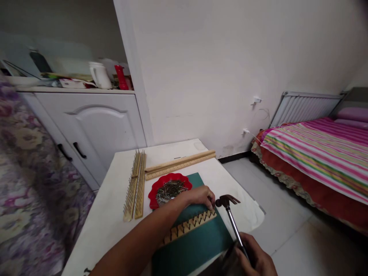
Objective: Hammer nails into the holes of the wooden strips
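My right hand (254, 257) is wrapped around the dark grip of a claw hammer (234, 226), its head raised beside my left fingers. My left hand (202, 196) reaches across and pinches a nail, mostly hidden by the fingertips, at the far right end of a wooden strip (189, 226). A row of nails stands along that strip, which lies on a green board (198, 245). My left forearm covers the strip's left end. Just behind the forearm, a red scalloped bowl (153, 195) holds many loose nails (172, 188).
Nail-studded wooden strips (139, 195) lie on the left of the white table (106, 218). More wooden strips (181, 165) lie along its back. A white cabinet (100, 126) stands behind left, a bed (316, 153) to the right. Another nail (87, 270) lies near the front left.
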### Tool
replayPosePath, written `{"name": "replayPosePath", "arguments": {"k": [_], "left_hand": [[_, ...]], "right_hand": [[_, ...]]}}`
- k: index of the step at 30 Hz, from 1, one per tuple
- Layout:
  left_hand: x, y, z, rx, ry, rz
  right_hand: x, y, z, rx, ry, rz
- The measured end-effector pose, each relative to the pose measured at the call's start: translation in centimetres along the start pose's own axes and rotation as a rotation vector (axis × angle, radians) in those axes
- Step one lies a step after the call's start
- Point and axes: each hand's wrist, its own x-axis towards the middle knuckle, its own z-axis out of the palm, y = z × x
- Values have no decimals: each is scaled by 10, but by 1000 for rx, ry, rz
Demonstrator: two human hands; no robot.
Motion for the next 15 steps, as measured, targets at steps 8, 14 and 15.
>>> {"name": "replayPosePath", "arguments": {"k": [8,14,15], "left_hand": [[0,-4,1,83,47,-37],[1,-6,2,124,52,-26],[1,-6,3,120,49,-24]], "right_hand": [[5,-3,10,-97,14,-157],[4,-10,6,-144,4,-152],[4,-10,6,-147,1,-145]]}}
